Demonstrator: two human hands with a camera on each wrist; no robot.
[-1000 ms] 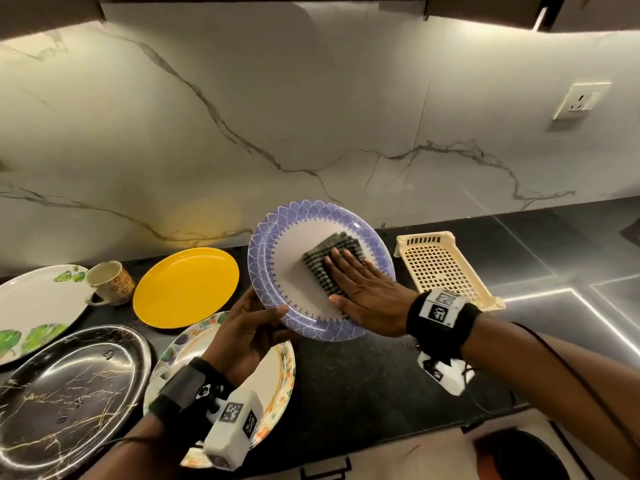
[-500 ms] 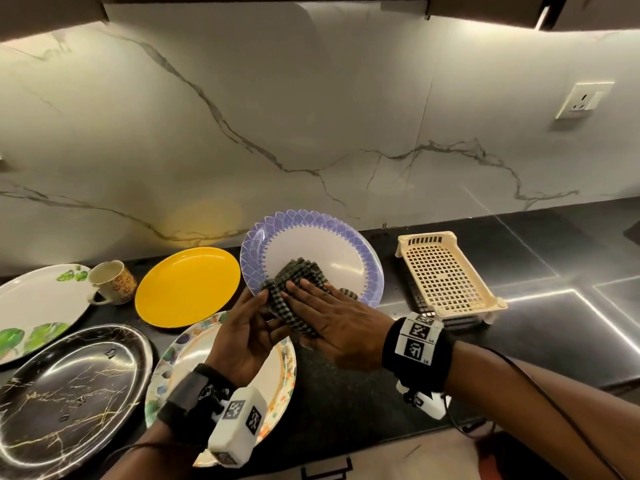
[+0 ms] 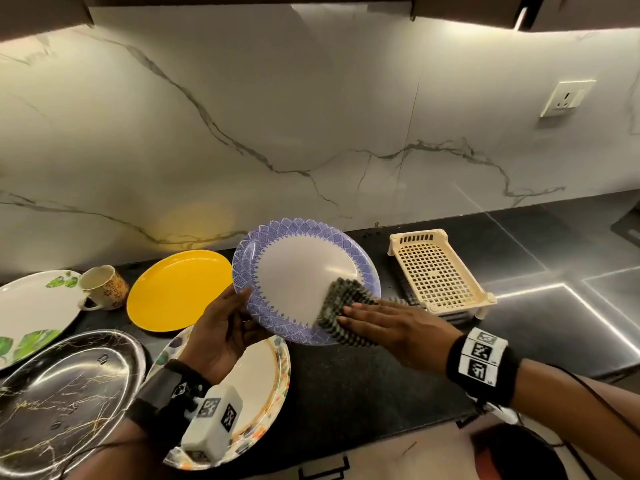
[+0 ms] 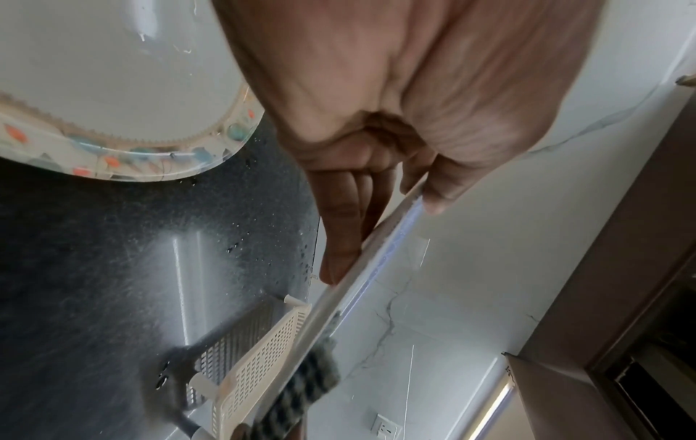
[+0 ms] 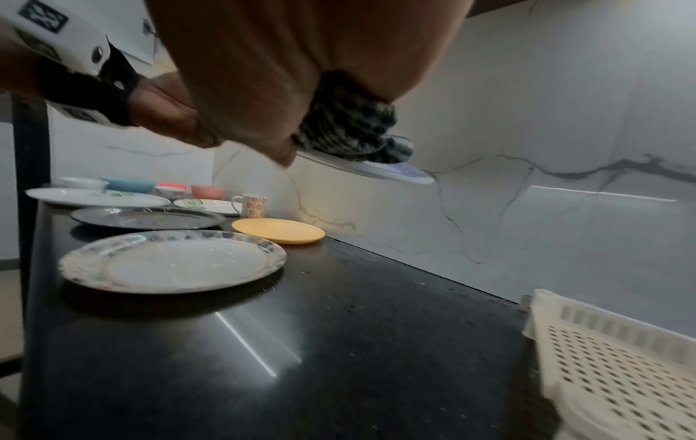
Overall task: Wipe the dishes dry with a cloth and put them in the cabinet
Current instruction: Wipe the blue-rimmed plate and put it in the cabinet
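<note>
Progress is judged early: one dish is under the cloth and none is seen put away. The blue plate (image 3: 298, 271) is held tilted above the desk (image 3: 363, 386), face toward the person, between the yellow plate (image 3: 176, 289) on the left and the basket (image 3: 436, 271) on the right. The left hand (image 3: 225, 334) grips its left rim, thumb on the face and fingers (image 4: 339, 232) curled behind. The right hand (image 3: 398, 327) lies flat, fingers (image 3: 360, 311) straight, and presses the folded cloth (image 3: 341, 313) against the lower right of the plate's face. The cloth sits between those fingers and the plate and overhangs the rim there. Whether the plate's back is dry cannot be told. Waiting on the desk are the yellow plate, a floral plate (image 3: 263, 368) nearest the person, a steel plate (image 3: 65, 393), a leaf plate (image 3: 31, 306) and a mug (image 3: 104, 287); bowls (image 5: 128, 184) stand at the far left. Droplets show on the floral plate and on the desk. Only the lower edge of the cabinet (image 3: 41, 19) is in view overhead, so its doors cannot be judged.
</note>
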